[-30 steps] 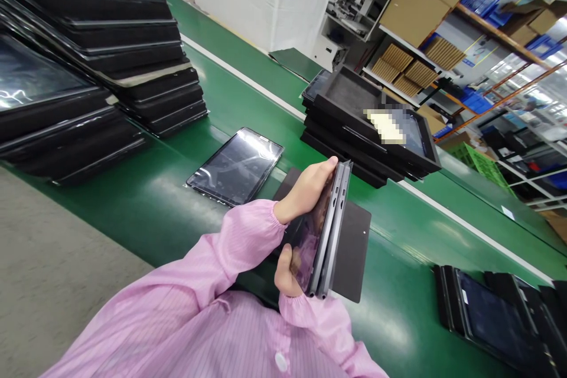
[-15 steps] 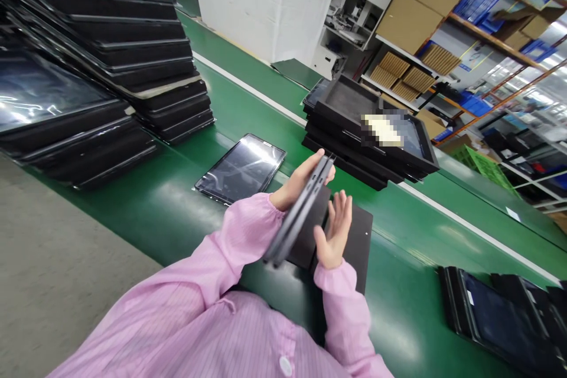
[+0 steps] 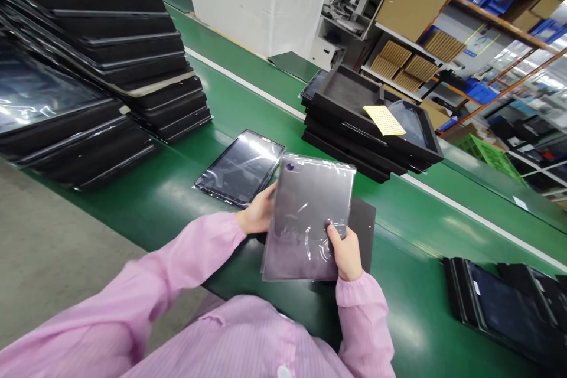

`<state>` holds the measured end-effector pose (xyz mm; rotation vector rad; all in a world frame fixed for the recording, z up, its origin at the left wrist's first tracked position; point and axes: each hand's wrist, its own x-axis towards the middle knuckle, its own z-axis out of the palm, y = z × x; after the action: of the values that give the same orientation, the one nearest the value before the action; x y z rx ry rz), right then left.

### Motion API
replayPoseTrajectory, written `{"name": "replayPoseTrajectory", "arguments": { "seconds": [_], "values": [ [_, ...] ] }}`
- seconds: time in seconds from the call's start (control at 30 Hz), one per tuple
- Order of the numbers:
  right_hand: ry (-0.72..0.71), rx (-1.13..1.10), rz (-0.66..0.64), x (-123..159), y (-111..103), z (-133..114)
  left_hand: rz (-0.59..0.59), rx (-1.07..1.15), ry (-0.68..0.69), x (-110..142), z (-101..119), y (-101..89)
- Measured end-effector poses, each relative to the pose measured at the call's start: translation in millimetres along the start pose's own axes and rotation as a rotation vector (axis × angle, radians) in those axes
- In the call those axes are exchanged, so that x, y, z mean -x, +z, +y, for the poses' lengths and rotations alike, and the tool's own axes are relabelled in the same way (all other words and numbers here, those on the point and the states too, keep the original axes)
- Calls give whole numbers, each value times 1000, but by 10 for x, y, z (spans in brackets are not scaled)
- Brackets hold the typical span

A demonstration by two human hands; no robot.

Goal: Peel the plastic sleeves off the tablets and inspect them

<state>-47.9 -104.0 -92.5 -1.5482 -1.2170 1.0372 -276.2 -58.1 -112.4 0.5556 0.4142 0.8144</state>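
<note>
I hold a grey tablet (image 3: pixel 310 212), back toward me, its camera at the top left corner and clear plastic film over it. My right hand (image 3: pixel 346 251) grips its right edge, thumb on the back and fingers hidden behind. At the left edge is my left hand (image 3: pixel 259 211), closed on the tablet with its fingertips out of sight. Whether a second tablet lies behind it, I cannot tell. Underneath is a dark open cover (image 3: pixel 365 230), mostly hidden. Another tablet (image 3: pixel 241 166), screen up in film, lies just beyond my left hand.
Tall stacks of film-wrapped tablets in black cases (image 3: pixel 133 65) stand at the left. Black trays (image 3: pixel 349 130) are piled ahead, a yellow label sheet (image 3: pixel 384 120) on top. More cased tablets (image 3: pixel 505 307) lie at the right on the green bench (image 3: pixel 411 301).
Two tablets were seen edge-on together; now a tablet's back faces me. My right hand, spread open half a second ago, has closed on the right edge. My left hand has shifted left and down.
</note>
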Motion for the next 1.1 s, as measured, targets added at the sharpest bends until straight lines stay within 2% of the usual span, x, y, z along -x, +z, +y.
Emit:
{"name": "replayPoseTrajectory", "arguments": {
  "seconds": [0.03, 0.1, 0.2, 0.27, 0.4, 0.53, 0.63, 0.7, 0.77, 0.83, 0.9, 0.93, 0.97, 1.03, 1.1],
  "values": [
    [10, 2, 35, -36, -29, 11, -38, -19, -94, 61, -39, -81],
    [16, 10, 90, -123, -65, 36, -66, -132, -149, 119, -133, -179],
    [-4, 27, 142, -237, -68, 77, 29, -348, 0, 82, -279, -185],
    [-28, 37, 185, -273, -67, 107, 70, -391, 56, 36, -336, -161],
    [-58, 87, 309, -234, -148, 159, 53, -386, 19, 30, -345, -171],
    [-75, 173, 358, -117, -257, 129, 12, -395, -13, 81, -338, -208],
    [-273, 401, 441, -24, -187, 2, -5, -385, -7, 98, -364, -217],
    [-470, 527, 443, 53, -10, -114, -4, -371, 7, 99, -384, -213],
    [-601, 520, 311, 162, 266, -202, -3, -358, 9, 96, -397, -203],
    [-668, 451, 67, 299, 594, -204, -4, -364, 1, 93, -397, -190],
    [-755, 360, -220, 439, 907, -86, 6, -398, 9, 93, -385, -180],
    [-820, 297, -287, 499, 1038, 12, 14, -420, 22, 96, -378, -177],
    [-902, 206, -344, 548, 1144, 124, 26, -442, 31, 101, -372, -177],
    [-934, 201, -606, 609, 1269, 345, 43, -464, 28, 115, -365, -182],
    [-867, 308, -894, 626, 1293, 495, 50, -460, 10, 128, -368, -192]
  ]
}}
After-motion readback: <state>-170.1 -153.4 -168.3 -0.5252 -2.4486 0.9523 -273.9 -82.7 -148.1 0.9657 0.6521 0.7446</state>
